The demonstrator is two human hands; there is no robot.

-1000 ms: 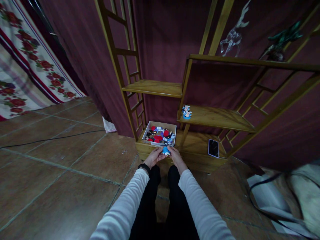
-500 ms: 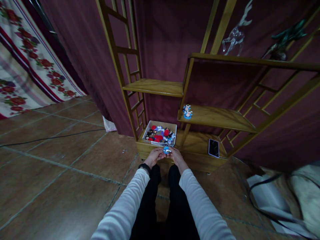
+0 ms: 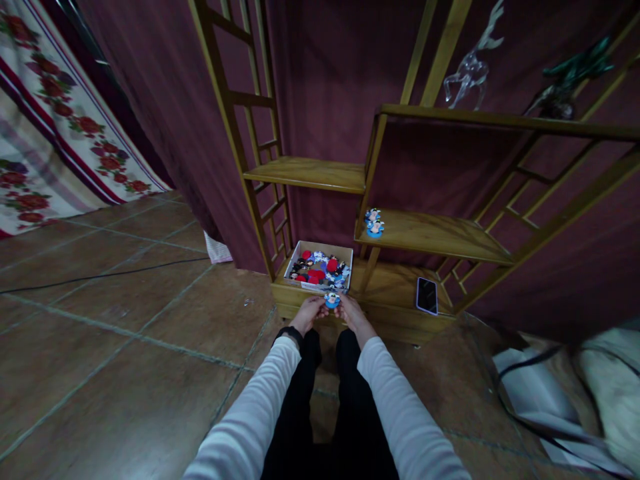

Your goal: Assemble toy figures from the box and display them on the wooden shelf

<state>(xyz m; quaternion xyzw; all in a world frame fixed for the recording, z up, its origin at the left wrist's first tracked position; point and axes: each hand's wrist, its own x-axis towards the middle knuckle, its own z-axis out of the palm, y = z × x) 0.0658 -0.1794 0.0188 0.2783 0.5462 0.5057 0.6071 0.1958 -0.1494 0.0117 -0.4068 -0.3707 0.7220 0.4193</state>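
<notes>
Between my two hands is a small blue-and-white figurine [image 3: 332, 301] on a round blue base. My left hand [image 3: 309, 313] grips its left side with closed fingers. From the right, my right hand [image 3: 351, 311] also has its fingers closed on it. Just beyond my hands, a shallow cardboard box [image 3: 295, 257] holds several small red, black, purple and white figurines. Two similar blue-and-white figurines [image 3: 375, 228] stand at the left end of the right middle shelf [image 3: 435, 235].
A phone [image 3: 427, 295] lies on the bottom board of the wooden shelf unit [image 3: 385, 287]. A clear deer ornament [image 3: 469, 77] and a dark green ornament [image 3: 560, 90] stand on the upper shelf. A black cable [image 3: 110, 272] crosses the tiled floor at left. Bags [image 3: 545, 387] lie at right.
The figurine in my hands has turned, so its white figure now faces up more upright above the blue base. My hands stay in nearly the same place.
</notes>
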